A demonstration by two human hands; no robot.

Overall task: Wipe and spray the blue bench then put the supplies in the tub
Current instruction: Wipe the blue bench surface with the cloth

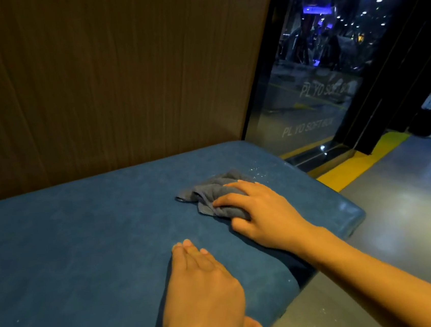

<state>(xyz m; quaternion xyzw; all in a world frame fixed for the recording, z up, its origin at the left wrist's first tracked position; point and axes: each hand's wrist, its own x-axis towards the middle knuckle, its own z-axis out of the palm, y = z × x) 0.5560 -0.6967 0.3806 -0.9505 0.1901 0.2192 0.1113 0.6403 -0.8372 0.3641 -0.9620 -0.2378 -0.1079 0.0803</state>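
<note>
The blue bench (84,243) fills the lower left of the head view, its padded top running to a rounded right end. A crumpled grey cloth (212,190) lies on the bench near that end. My right hand (262,211) presses on the cloth, fingers curled over its bunched edge. Small wet droplets (256,171) glisten on the bench just beyond the cloth. My left hand (208,286) rests flat on the bench nearer to me, fingers together, thumb over the front edge. No spray bottle or tub is in view.
A brown wood-grain wall panel (107,76) rises directly behind the bench. To the right stands a glass panel (308,95) with faint lettering in a black frame. Grey floor (401,223) with a yellow strip (355,164) lies past the bench end.
</note>
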